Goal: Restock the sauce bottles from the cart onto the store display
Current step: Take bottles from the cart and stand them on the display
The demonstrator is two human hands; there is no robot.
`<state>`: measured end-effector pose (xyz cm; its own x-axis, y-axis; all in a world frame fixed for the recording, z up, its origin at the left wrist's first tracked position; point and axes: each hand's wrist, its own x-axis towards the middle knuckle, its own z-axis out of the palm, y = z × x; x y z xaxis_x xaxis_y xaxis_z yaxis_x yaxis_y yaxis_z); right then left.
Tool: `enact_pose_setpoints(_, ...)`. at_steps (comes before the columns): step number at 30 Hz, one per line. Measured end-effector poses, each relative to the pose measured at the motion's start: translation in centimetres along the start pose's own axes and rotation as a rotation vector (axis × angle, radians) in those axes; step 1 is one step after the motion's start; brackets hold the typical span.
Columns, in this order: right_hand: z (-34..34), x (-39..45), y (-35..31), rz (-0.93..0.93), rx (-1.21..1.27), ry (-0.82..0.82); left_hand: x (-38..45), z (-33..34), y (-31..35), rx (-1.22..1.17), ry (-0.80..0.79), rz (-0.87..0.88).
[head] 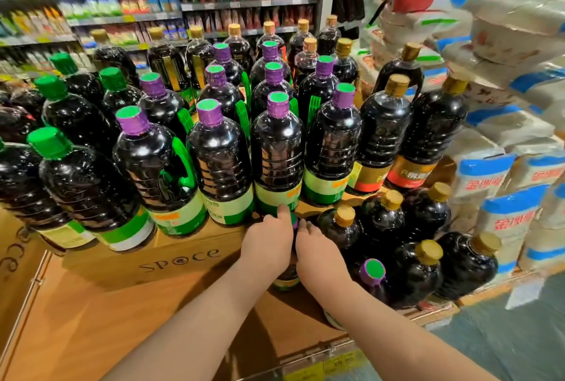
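Both hands meet on one sauce bottle (287, 273) standing on the lower tier of the wooden display (122, 304), just below the front edge of the cardboard box (183, 258) that carries the upper rows. The left hand (269, 241) curls around its purple cap and neck; the right hand (316, 246) closes on it from the other side, fingers partly hidden. The bottle's long axis stands upright, directly under both grips, its label showing between the wrists. A purple-capped neighbour (372, 273) stands just beside the right forearm, so any sideways shift looks tight.
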<state>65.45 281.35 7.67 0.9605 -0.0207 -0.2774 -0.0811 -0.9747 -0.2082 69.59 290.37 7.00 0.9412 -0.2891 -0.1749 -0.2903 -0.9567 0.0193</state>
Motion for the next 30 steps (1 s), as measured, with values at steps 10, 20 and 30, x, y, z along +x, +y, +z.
enact_pose_setpoints(10,0.8,-4.1,1.1,-0.135,-0.159,0.091,-4.5,-0.2,1.1,0.153,0.130,0.017)
enact_pose_setpoints(20,2.4,-9.2,-4.4,-0.742,-0.229,0.051,-17.1,-0.3,-1.3,0.025,-0.002,-0.452)
enact_pose_setpoints(30,8.6,-23.5,-14.0,-1.272,-0.287,-0.095,-38.6,2.4,-2.8,0.045,-0.082,-1.011)
